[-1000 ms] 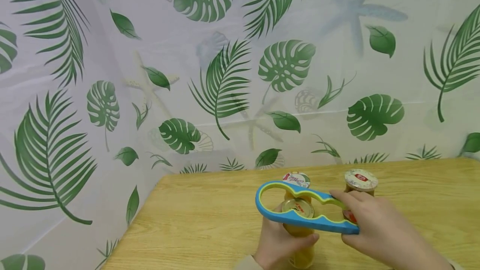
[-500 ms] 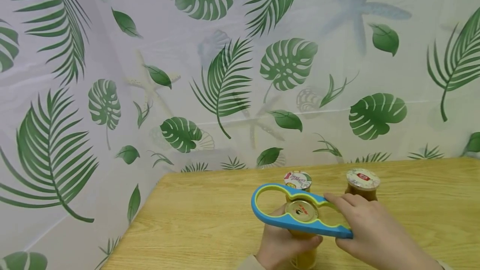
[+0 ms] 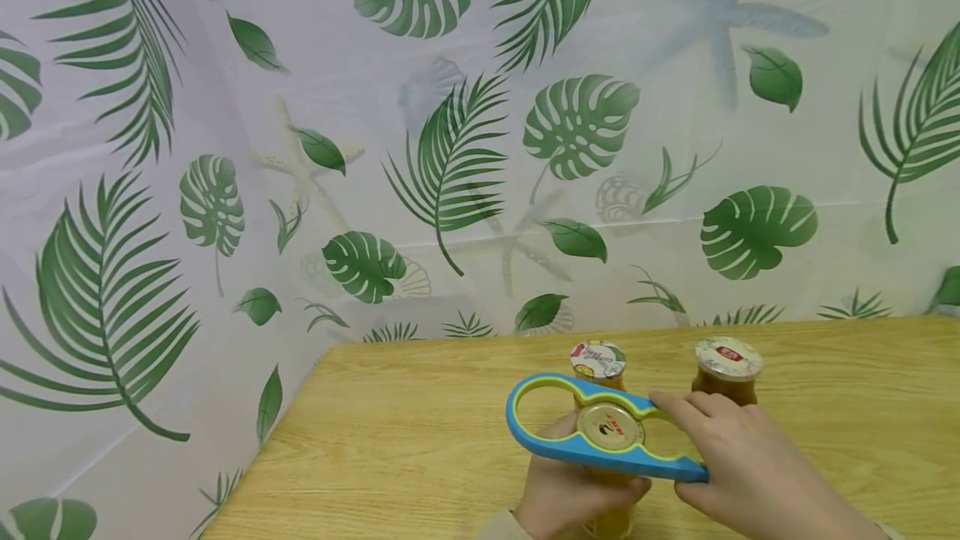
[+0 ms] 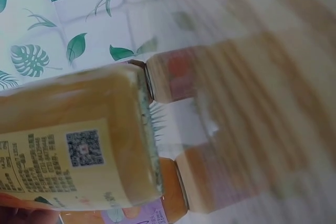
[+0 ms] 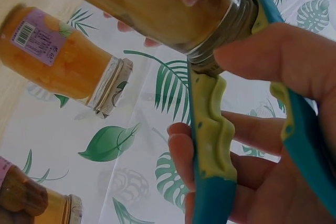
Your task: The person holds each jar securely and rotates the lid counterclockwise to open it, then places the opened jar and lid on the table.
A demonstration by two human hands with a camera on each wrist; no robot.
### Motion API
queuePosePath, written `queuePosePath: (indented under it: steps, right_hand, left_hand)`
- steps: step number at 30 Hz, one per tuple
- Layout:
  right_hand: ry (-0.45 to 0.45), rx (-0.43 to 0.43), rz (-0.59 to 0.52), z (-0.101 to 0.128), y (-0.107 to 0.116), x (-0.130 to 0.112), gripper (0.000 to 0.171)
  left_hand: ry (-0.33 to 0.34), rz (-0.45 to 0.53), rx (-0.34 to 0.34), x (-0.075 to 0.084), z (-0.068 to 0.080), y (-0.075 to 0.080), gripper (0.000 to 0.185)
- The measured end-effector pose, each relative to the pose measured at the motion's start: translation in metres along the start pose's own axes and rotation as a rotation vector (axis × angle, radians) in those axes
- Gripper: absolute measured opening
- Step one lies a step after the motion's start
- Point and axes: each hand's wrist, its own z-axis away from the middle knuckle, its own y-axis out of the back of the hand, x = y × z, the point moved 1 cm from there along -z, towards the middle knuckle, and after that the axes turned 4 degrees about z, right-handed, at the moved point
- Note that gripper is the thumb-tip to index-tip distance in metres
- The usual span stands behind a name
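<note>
Left hand (image 3: 566,486) wraps the body of the jar (image 3: 611,473) from the left and front, fingers curled round the glass below the lid (image 3: 610,426); thumb tip shows at the jar's right side. The jar stands upright on the table (image 3: 405,440), near its front edge, directly between the two hands. In the left wrist view the jar (image 4: 79,140) fills the frame, label with a printed code facing the camera; only a sliver of the hand shows at the lower left corner.

Right hand (image 3: 738,461) grips the narrow end of the opener (image 3: 600,432), fingers curled over its far arm and thumb under the near one. The opener lies level, its middle opening seated round the lid, its large loop sticking out to the left past the jar, free of both hands. Right wrist view: the opener's (image 5: 210,145) yellow toothed inner edge bears against the metal lid (image 5: 223,24), and the fingers (image 5: 278,59) close across both arms just beside the lid.

Two more jars stand behind, apart from the hands: one with a patterned lid (image 3: 597,361) just beyond the opener, one with a white lid (image 3: 727,369) to the right, just behind the right hand's knuckles. A leaf-print curtain (image 3: 450,148) backs the table.
</note>
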Motion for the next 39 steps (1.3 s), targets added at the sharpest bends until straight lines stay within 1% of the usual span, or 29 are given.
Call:
queuePosePath:
  steps: [7,10,13,16,17,20,22,24,26,32,36,39]
  right_hand:
    - [0.008,0.006,0.003,0.0,0.002,0.0,0.064]
    - [0.006,0.005,0.004,0.0,0.002,0.0,0.065]
    - [0.018,0.039,0.01,0.0,0.002,-0.001,0.065]
    - [0.025,0.063,0.015,0.001,0.003,-0.002,0.065]
    - [0.02,0.059,0.01,0.001,0.003,-0.002,0.065]
    - [-0.008,0.012,-0.008,0.0,0.002,-0.002,0.066]
    - [-0.023,-0.012,-0.019,0.0,0.002,-0.002,0.066]
    - [-0.024,-0.019,-0.025,0.001,0.002,-0.001,0.066]
    - [-0.011,-0.008,-0.021,0.001,0.002,-0.001,0.066]
    - [0.039,0.025,-0.019,0.002,0.003,0.0,0.066]
    - [0.045,0.018,-0.026,0.002,0.004,-0.001,0.066]
    - [0.047,0.011,-0.025,0.003,0.004,-0.001,0.065]
  left_hand:
    - [-0.027,0.04,-0.014,-0.002,0.0,0.0,0.05]
    - [-0.006,0.051,-0.019,-0.001,0.0,0.0,0.051]
    - [0.026,0.063,-0.024,0.002,0.0,0.001,0.051]
    - [0.043,0.083,-0.029,0.003,0.0,0.002,0.052]
    - [0.047,0.09,-0.03,0.003,0.0,0.002,0.052]
    - [0.042,0.088,-0.038,0.003,0.0,0.003,0.052]
    - [0.036,0.064,-0.043,0.003,0.001,0.004,0.052]
    - [0.028,0.042,-0.052,0.004,0.001,0.004,0.052]
    - [0.017,0.015,-0.062,0.005,0.001,0.004,0.051]
    - [0.002,0.001,-0.108,0.007,0.001,0.007,0.049]
    - [-0.021,-0.057,-0.158,0.008,0.0,0.01,0.048]
    - [-0.075,-0.164,-0.19,0.01,-0.001,0.012,0.05]
